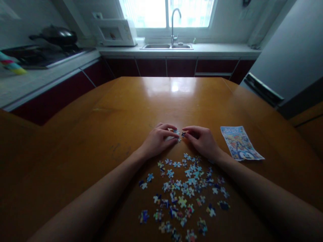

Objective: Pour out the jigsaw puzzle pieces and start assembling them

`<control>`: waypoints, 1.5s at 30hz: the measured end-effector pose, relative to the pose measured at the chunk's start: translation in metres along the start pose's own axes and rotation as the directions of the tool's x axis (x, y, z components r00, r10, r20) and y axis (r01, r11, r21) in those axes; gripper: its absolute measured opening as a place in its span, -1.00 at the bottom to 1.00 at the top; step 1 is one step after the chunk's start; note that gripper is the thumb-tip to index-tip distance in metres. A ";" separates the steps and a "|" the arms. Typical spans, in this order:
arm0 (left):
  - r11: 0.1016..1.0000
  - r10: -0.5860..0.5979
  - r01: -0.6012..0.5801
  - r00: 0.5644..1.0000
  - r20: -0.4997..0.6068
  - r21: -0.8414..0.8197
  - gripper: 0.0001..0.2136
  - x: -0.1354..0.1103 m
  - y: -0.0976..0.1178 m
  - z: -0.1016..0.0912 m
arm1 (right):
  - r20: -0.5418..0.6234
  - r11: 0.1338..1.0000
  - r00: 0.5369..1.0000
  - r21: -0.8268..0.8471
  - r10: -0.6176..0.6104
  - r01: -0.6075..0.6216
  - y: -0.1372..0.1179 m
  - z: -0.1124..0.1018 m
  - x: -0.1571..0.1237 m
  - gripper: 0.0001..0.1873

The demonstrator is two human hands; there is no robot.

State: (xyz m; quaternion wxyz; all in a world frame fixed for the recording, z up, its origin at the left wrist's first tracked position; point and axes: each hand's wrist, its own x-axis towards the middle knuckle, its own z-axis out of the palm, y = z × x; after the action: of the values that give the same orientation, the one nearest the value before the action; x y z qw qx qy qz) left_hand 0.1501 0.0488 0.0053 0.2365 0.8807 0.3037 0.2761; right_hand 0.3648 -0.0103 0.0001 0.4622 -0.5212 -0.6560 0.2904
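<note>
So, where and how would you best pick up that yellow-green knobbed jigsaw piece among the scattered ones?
Probably by opposite edges, pinched from above: the yellow-green knobbed jigsaw piece lies flat on the glossy brown wooden table, hiding its underside, while its projecting knobs offer grips. Scattered multicoloured pieces around it make a sideways approach look awkward.

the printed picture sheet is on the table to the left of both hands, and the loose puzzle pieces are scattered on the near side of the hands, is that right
Not quite: the head view shows the printed picture sheet on the table to the right of both the left hand and the right hand. The rest stands: the loose puzzle pieces are scattered on the near side.
</note>
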 end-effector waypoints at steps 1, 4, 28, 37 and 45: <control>1.000 -0.005 0.005 1.000 -0.009 -0.001 -0.88 0.000 0.000 0.000 | 0.010 1.000 1.000 -0.017 -0.016 0.016 -0.001 0.000 0.000 -0.81; 1.000 -0.017 0.016 0.999 -0.036 -0.006 -0.89 0.000 -0.002 0.002 | 0.054 0.996 0.997 -0.063 -0.056 0.060 -0.004 -0.001 -0.001 -0.86; 0.999 -0.045 0.044 0.997 -0.061 -0.011 -0.89 0.002 0.001 0.002 | 0.188 0.962 0.967 -0.177 -0.174 0.208 0.001 0.004 0.000 -0.91; 0.998 -0.062 0.062 0.997 -0.043 -0.008 -0.89 0.001 0.000 0.003 | 0.214 0.963 0.957 -0.142 -0.194 0.227 0.001 0.002 -0.002 -0.78; 0.998 -0.057 0.057 0.998 -0.038 -0.011 -0.89 0.001 0.001 0.002 | 0.266 0.950 0.944 -0.186 -0.195 0.249 0.002 0.001 -0.003 -0.82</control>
State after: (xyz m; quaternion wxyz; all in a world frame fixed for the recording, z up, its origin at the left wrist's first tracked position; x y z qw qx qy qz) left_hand 0.1524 0.0485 0.0044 0.2426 0.8651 0.3319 0.2874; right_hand 0.3647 -0.0128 -0.0028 0.3482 -0.4510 -0.7905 0.2247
